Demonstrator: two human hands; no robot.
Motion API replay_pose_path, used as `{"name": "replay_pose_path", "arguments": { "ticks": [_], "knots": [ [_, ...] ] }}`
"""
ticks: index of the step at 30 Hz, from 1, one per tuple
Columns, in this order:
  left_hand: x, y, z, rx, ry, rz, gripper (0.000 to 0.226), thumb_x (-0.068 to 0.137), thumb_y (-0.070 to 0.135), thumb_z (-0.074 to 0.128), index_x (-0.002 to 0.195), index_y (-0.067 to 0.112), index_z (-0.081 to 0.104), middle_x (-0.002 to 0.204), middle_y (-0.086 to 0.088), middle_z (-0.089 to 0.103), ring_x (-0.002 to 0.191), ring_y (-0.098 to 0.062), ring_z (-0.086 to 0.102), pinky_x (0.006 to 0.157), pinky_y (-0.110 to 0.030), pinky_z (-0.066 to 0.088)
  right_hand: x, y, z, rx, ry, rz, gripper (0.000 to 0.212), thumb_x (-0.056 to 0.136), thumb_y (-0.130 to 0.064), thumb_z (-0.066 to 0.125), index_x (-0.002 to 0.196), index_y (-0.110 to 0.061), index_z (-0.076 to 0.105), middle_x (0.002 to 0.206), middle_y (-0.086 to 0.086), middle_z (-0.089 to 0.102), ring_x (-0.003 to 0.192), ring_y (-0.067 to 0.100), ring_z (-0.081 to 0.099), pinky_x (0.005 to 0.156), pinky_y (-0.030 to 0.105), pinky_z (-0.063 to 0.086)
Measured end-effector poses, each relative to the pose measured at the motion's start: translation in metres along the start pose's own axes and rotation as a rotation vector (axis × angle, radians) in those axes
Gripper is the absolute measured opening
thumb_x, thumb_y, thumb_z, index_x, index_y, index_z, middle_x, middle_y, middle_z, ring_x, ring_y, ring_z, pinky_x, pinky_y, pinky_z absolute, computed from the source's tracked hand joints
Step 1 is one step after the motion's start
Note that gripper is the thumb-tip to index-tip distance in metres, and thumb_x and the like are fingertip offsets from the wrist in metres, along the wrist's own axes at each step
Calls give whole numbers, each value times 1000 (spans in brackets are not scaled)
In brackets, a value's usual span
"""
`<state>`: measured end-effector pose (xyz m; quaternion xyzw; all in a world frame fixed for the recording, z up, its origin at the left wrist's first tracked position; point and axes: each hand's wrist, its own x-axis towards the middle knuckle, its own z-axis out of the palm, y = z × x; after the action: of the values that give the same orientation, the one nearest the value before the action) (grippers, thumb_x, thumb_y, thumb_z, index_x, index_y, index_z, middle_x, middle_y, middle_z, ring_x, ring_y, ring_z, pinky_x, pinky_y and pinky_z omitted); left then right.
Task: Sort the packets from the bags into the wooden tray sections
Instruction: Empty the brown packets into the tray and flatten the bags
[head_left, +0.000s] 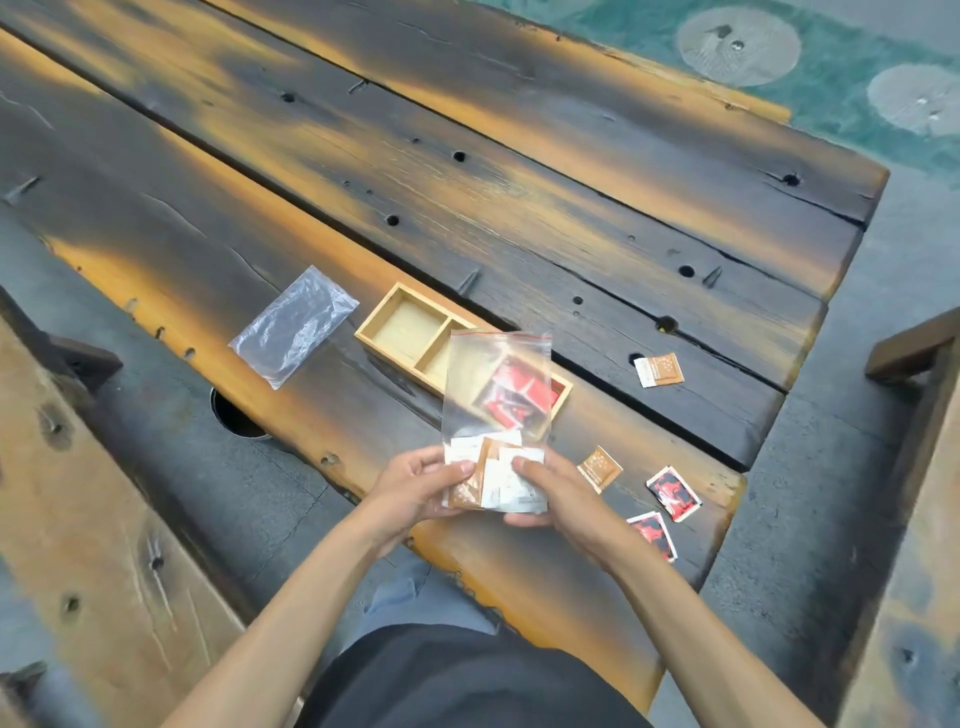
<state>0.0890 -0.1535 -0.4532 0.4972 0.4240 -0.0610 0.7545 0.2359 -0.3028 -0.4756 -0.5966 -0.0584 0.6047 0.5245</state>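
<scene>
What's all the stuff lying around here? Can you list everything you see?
Wooden table: one, dark with orange streaks, under everything.
Wooden tray: one, pale, mid-table; red packets in its right section.
Empty bag: one, clear, left of the tray.
Held bag: one, clear, holding white and brown packets.
Brown packets: two, loose, right of the tray.
Red-and-black packets: two, loose, near the table's right end.
Left hand and right hand: each with a grip on the held bag.

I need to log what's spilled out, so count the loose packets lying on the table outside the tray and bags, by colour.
Brown packets: 2
Red-and-black packets: 2
Total: 4
</scene>
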Motion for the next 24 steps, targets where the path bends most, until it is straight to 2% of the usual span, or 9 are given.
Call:
{"name": "replay_pose_path", "arguments": {
  "ticks": [3, 8, 12, 16, 21, 24],
  "knots": [
    [12, 4, -18, -30, 35, -62, 29, 93, 17, 71, 119, 3, 71, 112, -15, 77, 101, -25, 75, 89, -35, 61, 15, -3, 14, -35, 51, 46, 30, 106, -24, 54, 135, -20, 58, 119, 0, 76, 98, 13, 77, 71, 31, 63],
    [30, 18, -47, -35, 58, -126, 27, 92, 18, 73, 111, -1, 74, 106, -15, 79, 98, -22, 76, 83, -28, 62, 36, -11, 42, 72, 78, 163, 27, 106, -28, 53, 129, -19, 62, 110, 5, 80, 97, 26, 78, 73, 31, 62],
    [48, 34, -73, -11, 50, -180, 27, 90, 17, 75, 107, -3, 75, 102, -15, 79, 99, -21, 76, 82, -26, 62, 53, -19, 62, 167, 85, 227, 29, 107, -29, 51, 129, -14, 62, 109, 9, 80, 97, 25, 78, 76, 29, 63],
    [64, 50, -97, 30, 37, -198, 23, 89, 17, 76, 101, -3, 77, 97, -12, 80, 88, -13, 76, 75, -22, 62, 69, -28, 82, 247, 104, 238, 30, 107, -30, 50, 130, -15, 61, 112, 10, 79, 101, 25, 77, 74, 27, 62],
    [80, 69, -121, 73, 10, -215, 23, 89, 18, 76, 100, -1, 78, 97, -12, 80, 88, -12, 75, 79, -22, 62, 81, -41, 103, 376, 131, 231, 29, 106, -28, 51, 130, -14, 61, 114, 11, 79, 100, 26, 77, 72, 25, 62],
    [84, 83, -129, 82, -29, -232, 20, 90, 17, 74, 100, 0, 78, 95, -10, 81, 83, -9, 76, 69, -17, 59, 84, -45, 112, 496, 153, 221, 30, 106, -25, 52, 131, -10, 60, 115, 14, 78, 97, 28, 77, 65, 21, 62]
  ]
}}
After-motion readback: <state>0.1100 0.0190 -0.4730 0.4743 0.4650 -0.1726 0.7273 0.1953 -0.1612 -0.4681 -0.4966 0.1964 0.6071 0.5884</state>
